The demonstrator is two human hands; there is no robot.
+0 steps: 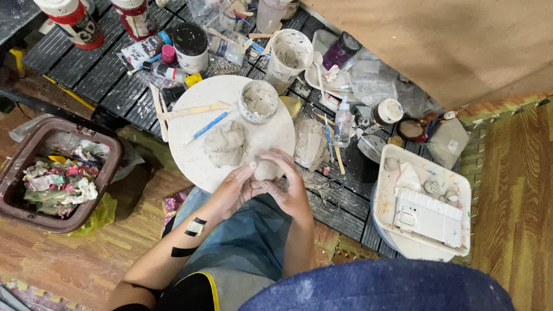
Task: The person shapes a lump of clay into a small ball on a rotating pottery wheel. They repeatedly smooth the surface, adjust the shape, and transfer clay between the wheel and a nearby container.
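My left hand (pixel 235 188) and my right hand (pixel 286 183) meet at the near edge of a round white board (pixel 196 158). Together they cup a small pale lump of clay (pixel 265 170), fingers curled around it. A larger grey clay lump (pixel 226 143) rests on the board just beyond my hands. A small tub of grey clay slip (pixel 258 101) stands at the board's far edge. A blue-handled tool (pixel 207 127) and a flat wooden stick (pixel 193 110) lie on the board's left part.
A brown bin (pixel 17 167) of crumpled scraps stands at left. Paint bottles (pixel 167 70), jars and a white bucket (pixel 288 55) crowd the dark slatted surface beyond. A white tray (pixel 423 210) with small parts sits at right. Scissors (pixel 324 193) lie near my right hand.
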